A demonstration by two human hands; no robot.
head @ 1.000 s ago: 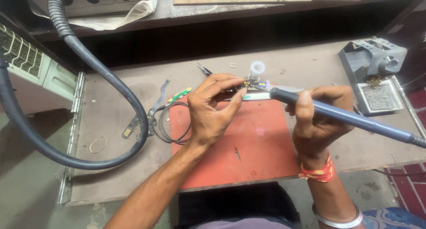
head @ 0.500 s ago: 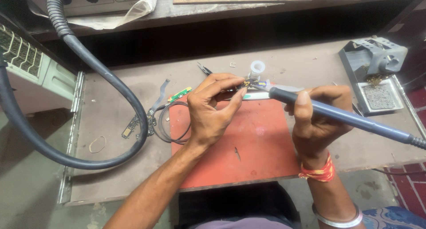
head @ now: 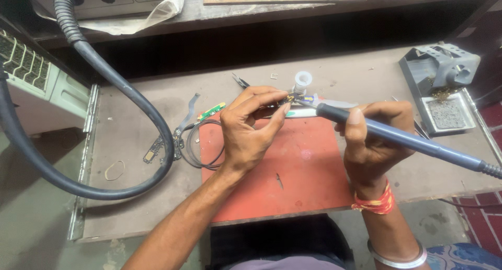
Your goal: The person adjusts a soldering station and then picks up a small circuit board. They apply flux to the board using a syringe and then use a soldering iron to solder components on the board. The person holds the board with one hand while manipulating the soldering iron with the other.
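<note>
Compared with the two earlier views, almost nothing has shifted: both hands sit in the same place above the red mat (head: 293, 170), so the work reads as a steady hold at one spot rather than a move between spots. The left hand (head: 248, 128) pinches a small dark part (head: 288, 99) between thumb and fingertips, raised just over the far edge of the mat. The right hand (head: 374, 139) is closed around the blue soldering iron (head: 397, 136), gripped like a pen, with the tip brought up to the part. A white solder spool (head: 303, 80) stands just beyond the hands. To the left lie a loop of thin black cable (head: 201, 149) and a green circuit strip (head: 212, 111); a thick black hose (head: 130, 100) curves across the bench (head: 130, 212). The iron stand (head: 442, 79) sits at far right. Hard to make out: whether the tip actually touches the part, since fingers cover the joint; the part's shape is too small to read; the iron's cord runs off the right edge
</note>
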